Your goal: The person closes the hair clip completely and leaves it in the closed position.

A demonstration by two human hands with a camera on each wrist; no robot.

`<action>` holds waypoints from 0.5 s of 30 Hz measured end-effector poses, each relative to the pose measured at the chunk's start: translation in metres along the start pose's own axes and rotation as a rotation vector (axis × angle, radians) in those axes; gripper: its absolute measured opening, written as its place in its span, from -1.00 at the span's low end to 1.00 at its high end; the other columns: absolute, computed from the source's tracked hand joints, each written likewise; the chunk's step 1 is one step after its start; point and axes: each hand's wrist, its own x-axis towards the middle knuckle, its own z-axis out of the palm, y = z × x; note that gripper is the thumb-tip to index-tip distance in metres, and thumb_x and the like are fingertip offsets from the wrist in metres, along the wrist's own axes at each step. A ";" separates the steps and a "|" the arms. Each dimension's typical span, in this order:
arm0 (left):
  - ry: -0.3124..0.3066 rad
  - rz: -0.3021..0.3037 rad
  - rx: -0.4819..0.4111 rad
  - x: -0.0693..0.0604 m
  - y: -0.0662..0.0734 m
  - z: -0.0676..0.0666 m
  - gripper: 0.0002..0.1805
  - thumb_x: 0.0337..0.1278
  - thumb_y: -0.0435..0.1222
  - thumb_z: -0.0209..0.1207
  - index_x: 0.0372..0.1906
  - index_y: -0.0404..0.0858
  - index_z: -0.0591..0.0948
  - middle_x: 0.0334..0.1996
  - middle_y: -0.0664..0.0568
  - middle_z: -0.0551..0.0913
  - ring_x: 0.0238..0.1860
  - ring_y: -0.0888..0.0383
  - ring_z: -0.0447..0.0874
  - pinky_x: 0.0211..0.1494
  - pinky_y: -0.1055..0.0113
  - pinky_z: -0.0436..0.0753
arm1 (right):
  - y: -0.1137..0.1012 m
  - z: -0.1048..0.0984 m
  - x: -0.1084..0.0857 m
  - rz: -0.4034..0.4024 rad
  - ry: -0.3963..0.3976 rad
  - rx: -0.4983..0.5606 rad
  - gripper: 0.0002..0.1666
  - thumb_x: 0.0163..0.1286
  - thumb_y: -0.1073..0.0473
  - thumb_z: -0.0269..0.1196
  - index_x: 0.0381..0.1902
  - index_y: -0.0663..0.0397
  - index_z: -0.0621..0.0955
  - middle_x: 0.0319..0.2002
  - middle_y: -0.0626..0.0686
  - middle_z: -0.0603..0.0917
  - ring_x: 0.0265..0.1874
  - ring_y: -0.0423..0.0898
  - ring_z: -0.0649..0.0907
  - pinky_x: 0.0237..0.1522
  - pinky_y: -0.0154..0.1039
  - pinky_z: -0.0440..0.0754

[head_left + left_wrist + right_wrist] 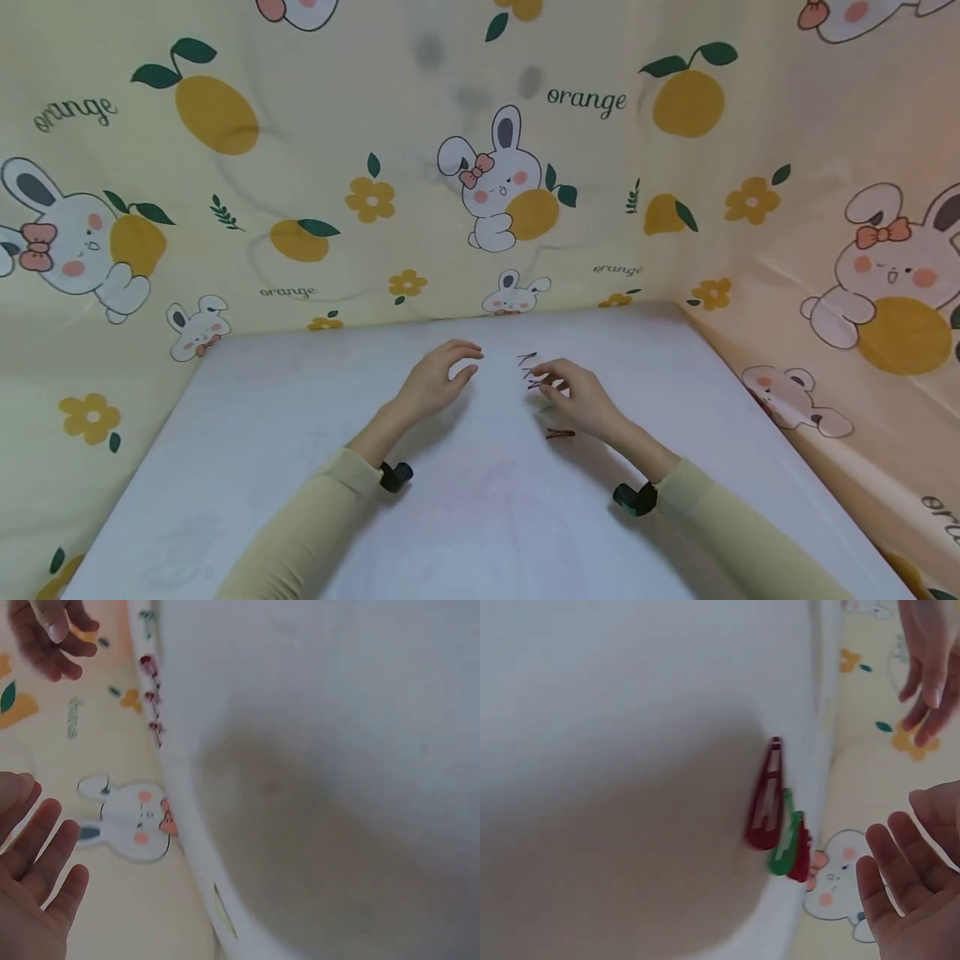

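Observation:
Several small hair clips lie on the white table. In the head view a dark red clip (560,433) is nearest the front, and others, such as a clip (527,357), lie farther back. My right hand (588,404) hovers over this group with fingers loosely bent and nothing visible in them. My left hand (437,379) is held above the table to their left, fingers relaxed and apart, empty. The right wrist view shows a dark red clip (767,799), a green clip (784,851) and a red clip (801,855) beside the right hand (915,885).
A thin yellow-green piece (223,911) lies near the table edge in the left wrist view. The white table (465,517) meets a patterned cloth (420,275) with rabbits and oranges at its back and right side. Both forearms reach in from the front.

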 end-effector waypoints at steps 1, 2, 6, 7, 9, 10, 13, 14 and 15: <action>-0.015 0.009 0.015 0.000 0.001 0.002 -0.73 0.47 -0.32 0.23 0.16 -0.24 0.69 0.23 -0.03 0.65 0.32 -0.03 0.59 0.36 0.04 0.55 | 0.001 0.000 -0.003 -0.008 -0.006 -0.005 -0.66 0.46 0.40 0.29 0.17 0.28 0.64 0.08 0.18 0.71 0.00 0.07 0.71 -0.01 -0.02 0.70; -0.033 0.011 0.028 0.000 0.003 0.005 -0.73 0.47 -0.31 0.23 0.17 -0.23 0.69 0.24 -0.03 0.65 0.32 -0.02 0.58 0.37 0.05 0.55 | 0.002 0.000 -0.005 -0.017 -0.013 -0.008 -0.66 0.45 0.42 0.29 0.16 0.29 0.64 0.07 0.20 0.72 -0.02 0.08 0.71 -0.03 -0.02 0.71; -0.114 0.019 0.062 0.000 0.010 0.015 -0.72 0.49 -0.27 0.22 0.18 -0.21 0.68 0.26 0.00 0.63 0.33 0.01 0.57 0.38 0.08 0.54 | 0.007 -0.002 -0.016 -0.029 -0.047 -0.034 -0.64 0.41 0.48 0.28 0.14 0.27 0.66 0.02 0.21 0.72 -0.06 0.08 0.72 -0.08 -0.06 0.71; -0.137 0.024 0.064 0.000 0.012 0.017 -0.72 0.50 -0.27 0.21 0.18 -0.21 0.68 0.26 0.01 0.63 0.33 0.02 0.57 0.40 0.09 0.53 | 0.008 -0.002 -0.018 -0.030 -0.058 -0.043 -0.64 0.40 0.48 0.28 0.13 0.27 0.66 0.01 0.20 0.72 -0.07 0.08 0.72 -0.09 -0.06 0.71; -0.182 0.040 0.075 0.001 0.016 0.024 -0.71 0.50 -0.26 0.20 0.20 -0.20 0.68 0.27 0.02 0.62 0.34 0.02 0.56 0.42 0.09 0.50 | 0.011 -0.003 -0.024 -0.023 -0.078 -0.057 -0.65 0.38 0.49 0.28 0.11 0.26 0.67 -0.01 0.18 0.73 -0.10 0.05 0.72 -0.11 -0.09 0.71; -0.205 0.051 0.079 0.001 0.017 0.027 -0.71 0.51 -0.25 0.20 0.20 -0.20 0.67 0.28 0.02 0.61 0.35 0.02 0.55 0.42 0.09 0.49 | 0.012 -0.004 -0.027 -0.016 -0.087 -0.062 -0.66 0.38 0.48 0.28 0.09 0.26 0.68 -0.02 0.16 0.73 -0.11 0.04 0.72 -0.11 -0.10 0.71; -0.253 0.095 0.090 0.003 0.021 0.035 -0.69 0.51 -0.25 0.19 0.22 -0.20 0.66 0.27 0.02 0.61 0.35 0.02 0.55 0.42 0.09 0.49 | 0.016 -0.005 -0.034 0.006 -0.113 -0.080 -0.68 0.36 0.46 0.31 0.06 0.25 0.69 -0.06 0.11 0.74 -0.16 -0.02 0.71 -0.13 -0.15 0.70; -0.263 0.107 0.093 0.003 0.023 0.038 -0.69 0.51 -0.24 0.20 0.22 -0.20 0.67 0.27 0.03 0.62 0.34 0.03 0.55 0.42 0.09 0.50 | 0.017 -0.005 -0.036 0.015 -0.122 -0.086 -0.69 0.36 0.44 0.32 0.06 0.24 0.69 -0.08 0.08 0.74 -0.17 -0.06 0.70 -0.13 -0.18 0.70; -0.276 0.117 0.103 0.004 0.024 0.040 -0.69 0.51 -0.24 0.19 0.22 -0.19 0.66 0.27 0.04 0.62 0.34 0.04 0.56 0.41 0.10 0.50 | 0.018 -0.006 -0.038 0.024 -0.131 -0.091 -0.69 0.36 0.43 0.33 0.06 0.23 0.69 -0.09 0.06 0.73 -0.19 -0.09 0.69 -0.14 -0.20 0.69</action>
